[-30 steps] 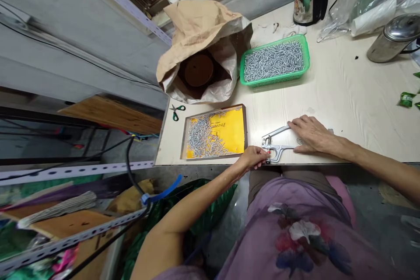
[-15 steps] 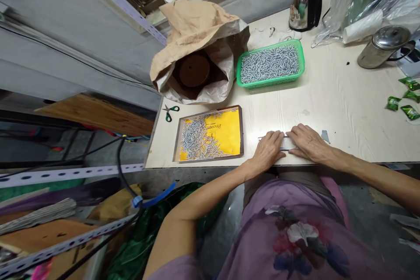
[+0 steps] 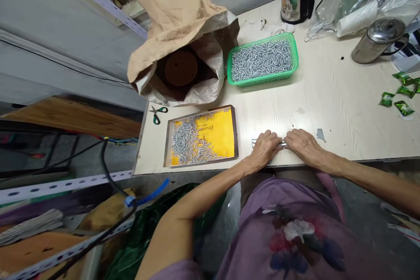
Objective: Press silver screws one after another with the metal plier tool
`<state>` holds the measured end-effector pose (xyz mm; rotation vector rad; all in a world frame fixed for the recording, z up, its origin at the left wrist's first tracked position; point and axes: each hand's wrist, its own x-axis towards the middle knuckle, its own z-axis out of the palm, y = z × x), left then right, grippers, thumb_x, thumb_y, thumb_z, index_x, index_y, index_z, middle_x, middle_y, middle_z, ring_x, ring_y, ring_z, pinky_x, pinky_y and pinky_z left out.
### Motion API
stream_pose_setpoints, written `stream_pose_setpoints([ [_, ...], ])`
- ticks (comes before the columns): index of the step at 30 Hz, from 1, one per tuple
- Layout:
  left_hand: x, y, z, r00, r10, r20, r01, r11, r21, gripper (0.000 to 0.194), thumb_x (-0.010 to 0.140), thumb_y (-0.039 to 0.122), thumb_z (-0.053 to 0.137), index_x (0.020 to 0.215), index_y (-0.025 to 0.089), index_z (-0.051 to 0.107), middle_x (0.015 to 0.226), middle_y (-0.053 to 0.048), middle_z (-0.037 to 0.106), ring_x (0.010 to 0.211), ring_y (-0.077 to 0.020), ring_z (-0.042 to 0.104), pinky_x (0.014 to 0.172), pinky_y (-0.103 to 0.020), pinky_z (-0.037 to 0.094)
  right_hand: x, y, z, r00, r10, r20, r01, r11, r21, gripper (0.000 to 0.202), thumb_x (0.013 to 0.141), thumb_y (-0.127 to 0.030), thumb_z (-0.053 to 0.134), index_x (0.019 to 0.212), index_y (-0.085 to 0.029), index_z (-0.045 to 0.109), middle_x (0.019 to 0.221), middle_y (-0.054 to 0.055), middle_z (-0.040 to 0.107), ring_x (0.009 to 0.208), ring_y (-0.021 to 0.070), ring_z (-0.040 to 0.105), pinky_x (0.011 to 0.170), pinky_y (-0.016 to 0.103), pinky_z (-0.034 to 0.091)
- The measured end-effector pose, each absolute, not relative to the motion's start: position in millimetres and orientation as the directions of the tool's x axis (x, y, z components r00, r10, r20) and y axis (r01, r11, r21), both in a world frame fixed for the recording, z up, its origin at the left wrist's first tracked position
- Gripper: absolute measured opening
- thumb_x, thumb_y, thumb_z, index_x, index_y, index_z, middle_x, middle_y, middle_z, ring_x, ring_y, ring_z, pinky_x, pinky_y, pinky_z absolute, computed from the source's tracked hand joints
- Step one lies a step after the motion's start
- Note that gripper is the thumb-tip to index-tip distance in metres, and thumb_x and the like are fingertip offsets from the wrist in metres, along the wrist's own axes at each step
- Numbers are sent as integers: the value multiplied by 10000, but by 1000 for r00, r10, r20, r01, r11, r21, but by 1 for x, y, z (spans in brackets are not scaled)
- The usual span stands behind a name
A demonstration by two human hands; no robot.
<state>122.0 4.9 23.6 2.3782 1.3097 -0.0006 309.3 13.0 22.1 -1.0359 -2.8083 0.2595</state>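
Head view: my left hand (image 3: 265,151) and right hand (image 3: 303,145) press flat on the metal tool (image 3: 282,143) at the table's (image 3: 344,105) near edge, gripping nothing. Left, the yellow tray (image 3: 201,140) holds few screws; the far green basket (image 3: 262,59) lies full, so I judge most work remains.

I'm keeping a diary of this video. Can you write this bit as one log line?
left hand: pressing on metal tool | right hand: on it too | table | tray of screws at left
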Motion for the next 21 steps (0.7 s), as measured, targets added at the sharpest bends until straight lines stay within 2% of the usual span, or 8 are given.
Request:
stream_pose_setpoints([
  [3, 123, 6, 24, 558, 801, -219, 813, -474, 338, 234, 960, 353, 512, 995, 161, 640, 910, -96, 635, 965, -252, 558, 809, -368, 471, 309, 14, 23, -738, 671, 74, 644, 733, -218, 224, 942, -135, 456, 829, -173, 645, 769, 76, 617, 761, 214, 531, 690, 330, 372],
  [6, 122, 0, 21, 533, 832, -150, 821, -466, 331, 304, 959, 323, 513, 1193, 139, 577, 1134, -143, 644, 1089, -275, 569, 907, -419, 486, 316, 20, 28, -715, 696, 66, 670, 709, -222, 164, 909, -263, 575, 1004, -151, 647, 906, 111, 648, 846, 246, 553, 717, 340, 408],
  [8, 122, -11, 16, 501, 864, -46, 820, -457, 346, 381, 972, 281, 478, 1316, 120, 490, 1337, -191, 557, 1260, -297, 508, 1018, -466, 452, 322, 28, 32, -719, 692, 61, 661, 708, -247, 345, 874, -370, 632, 1135, -146, 612, 1021, 138, 650, 915, 272, 560, 740, 353, 428],
  [10, 124, -26, 10, 492, 869, 53, 799, -475, 368, 411, 987, 262, 432, 1369, 112, 442, 1445, -210, 472, 1386, -305, 410, 1100, -489, 400, 329, 37, 33, -743, 667, 53, 630, 724, -280, 380, 893, -404, 599, 1173, -148, 597, 1066, 147, 650, 941, 273, 569, 758, 356, 436],
  [13, 132, -48, 2, 533, 837, 121, 744, -532, 405, 463, 993, 348, 427, 1397, 123, 424, 1479, -205, 448, 1445, -305, 333, 1142, -493, 369, 331, 48, 31, -747, 663, 59, 630, 732, -258, 256, 943, -297, 512, 1117, -151, 631, 999, 131, 662, 903, 250, 576, 747, 341, 423],
  [16, 139, -61, -3, 571, 814, 108, 709, -555, 435, 529, 970, 468, 451, 1387, 142, 454, 1453, -193, 490, 1445, -296, 336, 1157, -510, 343, 324, 62, 25, -729, 680, 80, 666, 732, -148, 186, 935, -193, 491, 932, -160, 673, 883, 113, 660, 848, 244, 555, 709, 340, 382],
  [18, 142, -64, -4, 578, 810, 101, 703, -557, 442, 537, 958, 499, 463, 1362, 146, 487, 1431, -187, 518, 1433, -289, 361, 1168, -515, 319, 317, 74, 24, -725, 683, 94, 676, 731, -96, 210, 936, -180, 486, 832, -172, 668, 838, 104, 655, 824, 238, 535, 695, 342, 353],
  [21, 141, -62, -5, 563, 819, 111, 712, -549, 437, 555, 945, 518, 482, 1353, 144, 501, 1429, -191, 519, 1433, -287, 361, 1175, -513, 300, 306, 85, 30, -696, 711, 106, 709, 703, -60, 204, 938, -198, 503, 817, -176, 665, 831, 95, 652, 814, 231, 506, 688, 340, 314],
])
